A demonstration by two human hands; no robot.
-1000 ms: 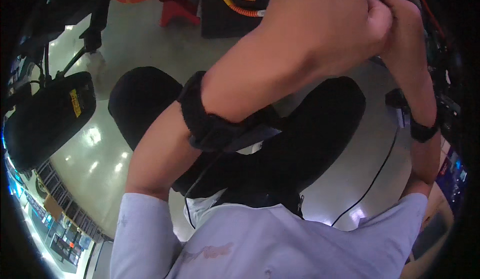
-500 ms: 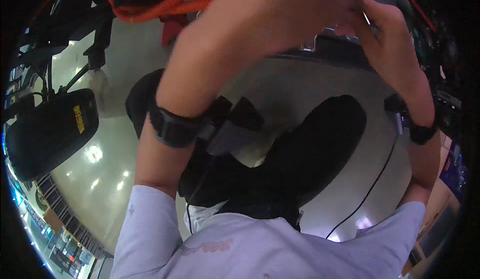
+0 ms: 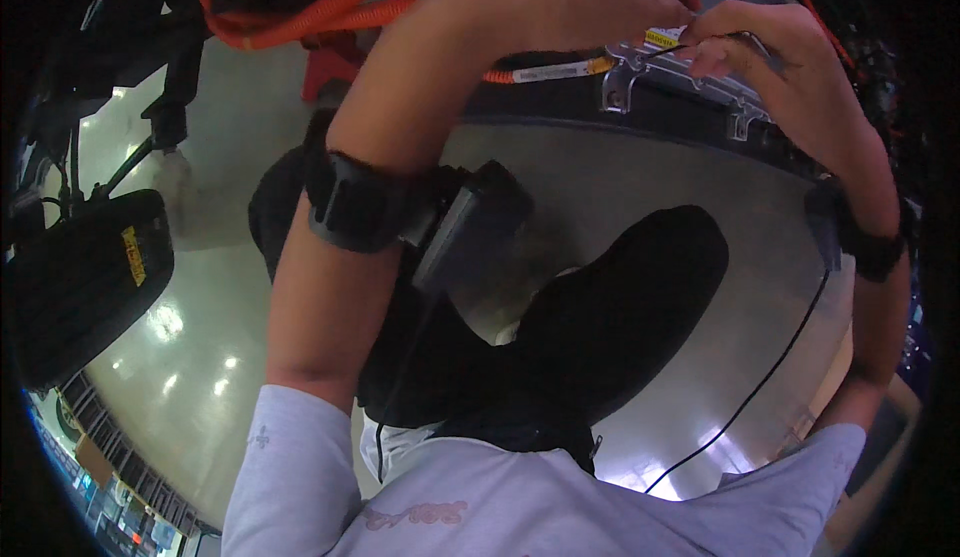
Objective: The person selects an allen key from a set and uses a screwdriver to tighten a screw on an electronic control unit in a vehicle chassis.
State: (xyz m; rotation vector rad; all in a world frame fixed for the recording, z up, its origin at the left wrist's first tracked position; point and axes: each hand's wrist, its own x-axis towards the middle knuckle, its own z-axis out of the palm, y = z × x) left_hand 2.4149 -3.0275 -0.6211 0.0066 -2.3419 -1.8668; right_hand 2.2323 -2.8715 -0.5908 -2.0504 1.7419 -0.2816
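Both of my hands meet at the top of the view, over a grey metal housing [image 3: 690,82] with bracket feet. My left hand [image 3: 600,2] has its fingers curled in, and whatever they hold is hidden. Touching or almost touching it, my right hand [image 3: 755,47] is closed on a thin black strand [image 3: 663,53]; whether this is a wire or a cable tie I cannot tell. Below the left hand, an orange corrugated cable [image 3: 560,70] with a white label runs to the housing.
Thick orange corrugated hoses [image 3: 330,19] loop at the upper left, above a red part [image 3: 328,69]. A dark padded panel [image 3: 95,282] with a yellow label stands at the left. Strapped devices [image 3: 365,202] sit on both forearms, with thin cables hanging down. My knees are bent below.
My right hand has shifted slightly right, and my left forearm has risen a little. The housing, its brackets and the labelled orange cable now show more.
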